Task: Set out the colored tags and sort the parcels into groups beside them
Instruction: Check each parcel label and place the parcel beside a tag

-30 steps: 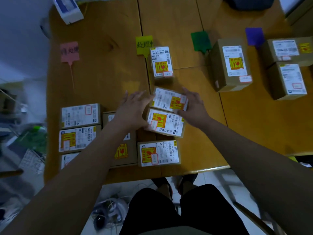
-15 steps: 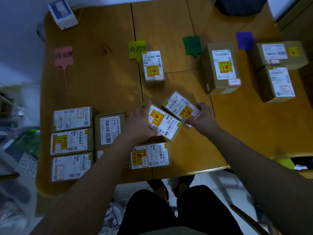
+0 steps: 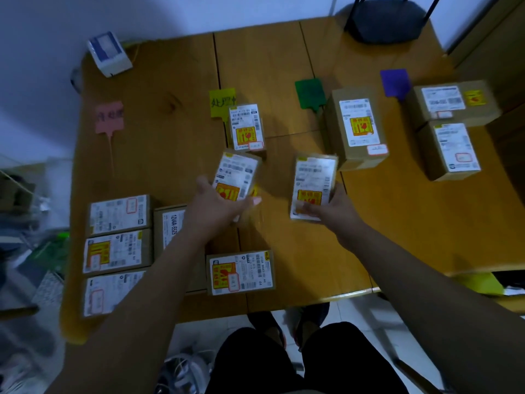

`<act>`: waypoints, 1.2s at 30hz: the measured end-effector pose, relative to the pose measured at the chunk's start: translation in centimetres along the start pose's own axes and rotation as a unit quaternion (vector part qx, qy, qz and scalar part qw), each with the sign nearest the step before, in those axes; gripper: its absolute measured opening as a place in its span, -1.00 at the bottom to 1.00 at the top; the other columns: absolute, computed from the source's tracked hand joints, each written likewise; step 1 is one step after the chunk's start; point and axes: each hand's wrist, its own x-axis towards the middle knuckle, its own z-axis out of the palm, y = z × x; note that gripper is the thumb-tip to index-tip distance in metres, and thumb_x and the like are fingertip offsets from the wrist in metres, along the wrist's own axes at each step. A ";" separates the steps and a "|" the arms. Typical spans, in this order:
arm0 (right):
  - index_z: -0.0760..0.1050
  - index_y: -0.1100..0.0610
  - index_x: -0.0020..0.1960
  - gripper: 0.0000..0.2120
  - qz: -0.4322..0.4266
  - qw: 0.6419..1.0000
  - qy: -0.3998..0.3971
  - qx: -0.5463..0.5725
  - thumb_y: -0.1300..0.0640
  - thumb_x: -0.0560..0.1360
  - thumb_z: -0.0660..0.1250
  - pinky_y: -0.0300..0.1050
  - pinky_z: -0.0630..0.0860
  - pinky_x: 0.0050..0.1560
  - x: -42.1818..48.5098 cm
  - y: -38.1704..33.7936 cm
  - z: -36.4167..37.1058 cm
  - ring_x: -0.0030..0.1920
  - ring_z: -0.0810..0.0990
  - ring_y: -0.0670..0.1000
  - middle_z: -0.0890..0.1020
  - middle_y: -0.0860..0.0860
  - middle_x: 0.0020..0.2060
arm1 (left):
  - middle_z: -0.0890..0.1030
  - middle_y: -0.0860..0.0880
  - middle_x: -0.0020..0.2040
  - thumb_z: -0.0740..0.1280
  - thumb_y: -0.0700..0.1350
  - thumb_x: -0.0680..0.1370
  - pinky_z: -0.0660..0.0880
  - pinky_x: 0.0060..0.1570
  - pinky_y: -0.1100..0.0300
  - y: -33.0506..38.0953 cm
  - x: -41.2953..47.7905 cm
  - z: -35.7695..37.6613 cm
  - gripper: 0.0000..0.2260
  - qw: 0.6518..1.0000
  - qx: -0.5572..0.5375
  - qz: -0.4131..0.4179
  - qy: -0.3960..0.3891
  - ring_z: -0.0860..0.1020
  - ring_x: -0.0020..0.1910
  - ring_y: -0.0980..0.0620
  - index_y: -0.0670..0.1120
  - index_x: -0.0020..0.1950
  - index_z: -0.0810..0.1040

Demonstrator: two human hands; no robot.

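We see two small brown cardboard parcels, each with a white shipping label and a yellow-and-red fragile sticker at its near end. Our left hand (image 3: 216,206) grips the left-hand parcel (image 3: 237,177), thumb on its left edge and fingers curled round its near right side. It sits just near of the parcel by the yellow tag (image 3: 246,127), which lies beside the yellow tag (image 3: 222,101). Our right hand (image 3: 332,207) clasps the right-hand parcel (image 3: 314,180), thumb across the near end of the label. That one is just near and left of the large box (image 3: 358,126) standing beside the green tag (image 3: 309,92). Motion blur keeps us from telling whether either parcel touches the wooden table (image 3: 159,81).

The pink tag (image 3: 109,117) at the far left has nothing beside it. Two boxes (image 3: 451,102) sit by the purple tag (image 3: 395,82) at the far right. The unsorted parcels (image 3: 116,253) are grouped at the near left.

Half a second ago the two held parcels were tilted and touching at mid-table. Now they are apart, each turned lengthwise and carried farther, one left and one right.
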 end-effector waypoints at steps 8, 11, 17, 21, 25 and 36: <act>0.48 -0.09 0.37 -0.64 -0.082 0.989 -0.122 0.022 -0.07 0.61 0.42 0.04 0.67 0.17 -1.7 -10.1 1.1 0.26 0.66 0.06 0.66 -0.01 0.27 | 0.60 -0.01 0.30 0.42 0.17 0.57 0.65 -0.14 0.28 5.2 -1.7 -2.3 -0.36 0.948 -0.315 0.044 0.019 0.71 0.01 0.18 -0.03 0.53 0.24; 0.56 -0.14 0.28 -0.75 -0.079 0.987 -0.139 0.027 -0.16 0.69 0.20 0.06 0.64 0.10 -2.7 -13.3 0.4 0.19 0.67 0.03 0.73 -0.08 0.11 | 0.61 -0.02 0.34 0.32 0.06 0.66 0.62 0.21 -0.06 6.2 -2.1 -4.5 -0.43 0.935 -0.347 0.071 0.015 0.67 0.20 -0.01 0.00 0.59 0.15; 0.57 -0.14 0.25 -0.77 -0.103 0.983 -0.152 0.016 -0.13 0.71 0.20 0.20 0.66 0.20 -4.3 -16.1 -0.2 0.18 0.70 -0.01 0.75 -0.08 0.08 | 0.75 0.06 0.08 0.35 0.00 0.65 0.65 0.12 -0.12 7.4 -3.3 -7.5 -0.52 0.909 -0.405 0.093 -0.008 0.73 0.08 -0.03 0.06 0.52 0.26; 0.59 -0.14 0.26 -0.75 -0.106 0.980 -0.163 0.027 -0.16 0.68 0.25 0.19 0.67 0.19 -4.8 -16.3 -0.7 0.12 0.73 -0.07 0.76 -0.09 0.07 | 0.71 -0.02 0.16 0.32 -0.04 0.67 0.63 0.14 -0.13 7.9 -3.7 -8.2 -0.55 0.906 -0.416 0.084 -0.013 0.73 0.09 -0.06 0.04 0.54 0.26; 0.57 -0.09 0.33 -0.68 -0.091 0.979 -0.177 0.040 -0.17 0.63 0.33 0.13 0.72 0.08 -5.1 -15.1 -0.7 0.13 0.74 -0.06 0.76 -0.06 0.11 | 0.67 -0.06 0.24 0.32 -0.04 0.67 0.60 0.21 -0.15 6.9 -3.8 -7.9 -0.62 0.909 -0.408 0.079 -0.024 0.70 0.16 -0.09 0.04 0.48 0.35; 0.53 -0.10 0.34 -0.60 -0.044 0.986 -0.138 0.084 -0.14 0.55 0.46 0.18 0.72 0.04 -5.5 -10.2 -1.1 0.15 0.75 0.00 0.76 -0.02 0.12 | 0.70 -0.15 0.17 0.51 -0.10 0.52 0.67 0.00 -0.09 3.5 -3.3 -7.8 -0.59 0.933 -0.346 0.037 -0.098 0.75 0.01 -0.10 -0.01 0.31 0.46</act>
